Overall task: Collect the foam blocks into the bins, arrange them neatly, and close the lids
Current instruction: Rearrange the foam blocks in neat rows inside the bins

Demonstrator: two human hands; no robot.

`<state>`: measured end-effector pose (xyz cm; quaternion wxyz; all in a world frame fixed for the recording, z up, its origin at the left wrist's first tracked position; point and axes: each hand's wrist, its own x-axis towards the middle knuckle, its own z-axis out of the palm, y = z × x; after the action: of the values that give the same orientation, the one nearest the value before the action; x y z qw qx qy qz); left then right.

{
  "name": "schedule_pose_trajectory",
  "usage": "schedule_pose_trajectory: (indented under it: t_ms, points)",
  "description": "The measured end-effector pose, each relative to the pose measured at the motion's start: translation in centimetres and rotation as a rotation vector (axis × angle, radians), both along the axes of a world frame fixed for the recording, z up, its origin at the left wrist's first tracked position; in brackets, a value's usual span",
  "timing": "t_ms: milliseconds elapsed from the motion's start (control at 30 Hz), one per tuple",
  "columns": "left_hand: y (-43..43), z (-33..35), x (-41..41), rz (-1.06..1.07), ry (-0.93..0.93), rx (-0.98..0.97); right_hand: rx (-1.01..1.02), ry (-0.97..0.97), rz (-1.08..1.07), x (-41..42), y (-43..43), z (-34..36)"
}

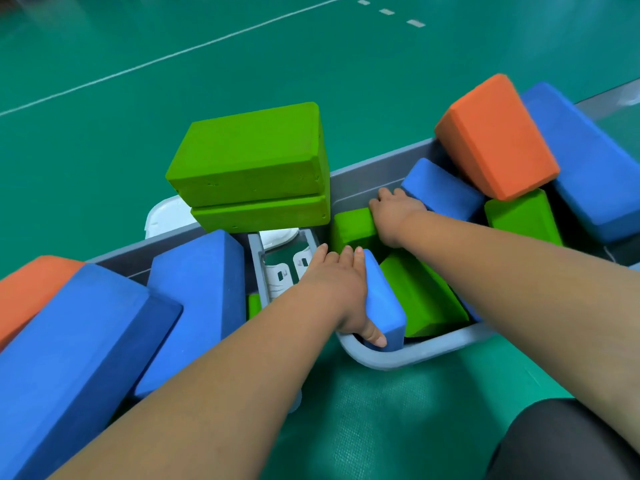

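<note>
Both of the person's hands are down in the grey bin [398,358] standing on the green floor [104,64]. The left hand [343,289] is clamped on an upright blue block [384,306] at the bin's near-left corner, with fingers over the block's top end and the thumb pressed on its near face. Farther into the bin, the right hand [394,216] grips a small green block [353,226] by its right end. Its fingers curl down over the far edge, and their tips are hidden from me.

A slanted green block [422,296] lies in the bin just right of the upright blue one. At the bin's far right an orange block [495,136] sits tilted on top of the heap, resting on other blue and green blocks.

Just beyond the bin's far-left corner is a green stack [249,157] of two blocks, one flat on the other. A white lid [162,213] shows behind them. Left of the grey bin, a second bin [117,263] holds more blue blocks leaning at angles.
</note>
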<state>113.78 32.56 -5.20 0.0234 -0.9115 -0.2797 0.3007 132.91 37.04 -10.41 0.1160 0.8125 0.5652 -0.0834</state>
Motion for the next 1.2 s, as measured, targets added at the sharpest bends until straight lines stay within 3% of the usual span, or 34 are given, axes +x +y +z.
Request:
schedule_pose_trajectory:
  t_ms: [133, 733, 967, 1100, 1200]
  points:
    - [0.0, 0.1, 0.0, 0.000, 0.005, -0.009, 0.049, -0.016, -0.096, 0.5, -0.8, 1.5]
    - [-2.3, 0.5, 0.2, 0.045, -0.001, 0.108, 0.120, 0.117, -0.091, 2.5, -4.5, 6.5]
    - [-1.7, 0.1, 0.5, 0.202, -0.218, -0.047, 0.128, 0.241, -0.156, 3.7, -5.0, 7.7]
    - [-1.3, -0.6, 0.3, 0.204, -0.250, -0.066, 0.218, 0.496, -0.112, 3.6, -5.2, 8.5]
    - [-1.4, -0.9, 0.3, 0.182, -0.227, -0.084, 0.240, 0.406, -0.022, 3.4, -5.5, 8.1]
